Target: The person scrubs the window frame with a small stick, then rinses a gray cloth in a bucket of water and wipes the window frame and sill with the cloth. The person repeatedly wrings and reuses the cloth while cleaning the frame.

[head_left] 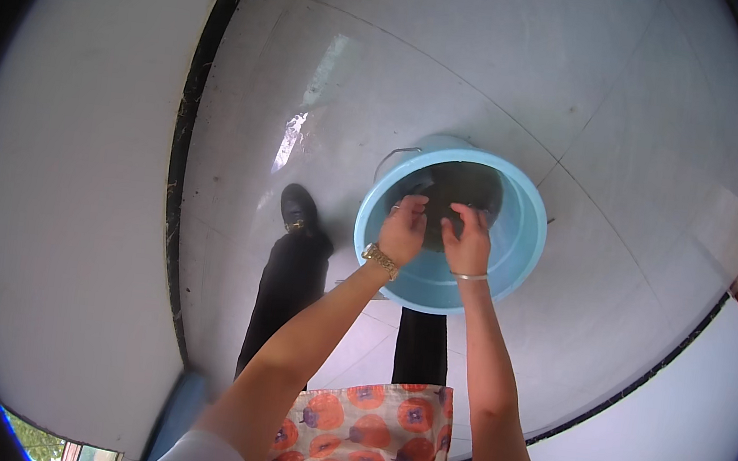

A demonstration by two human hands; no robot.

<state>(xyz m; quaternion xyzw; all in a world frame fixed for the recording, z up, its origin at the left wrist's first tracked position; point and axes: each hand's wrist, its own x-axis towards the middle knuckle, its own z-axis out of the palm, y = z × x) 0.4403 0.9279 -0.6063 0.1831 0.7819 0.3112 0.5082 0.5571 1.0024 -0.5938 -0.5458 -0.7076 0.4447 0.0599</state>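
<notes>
A light blue plastic bucket stands on the floor in front of me, with dark, murky water in it. Both hands are over its mouth, a small gap between them. My left hand, with a gold watch at the wrist, has bent fingers and the thumb apart, and nothing shows in its grasp. Facing it, my right hand, a bangle on its wrist, also has the thumb away from the curled fingers and looks bare. A greyish patch shows in the water beyond my left hand; I cannot tell what it is.
The bucket's wire handle hangs at its left side. My black shoe is on the grey tiled floor left of the bucket. A white wall with dark skirting runs along the left. A patterned apron covers my lap.
</notes>
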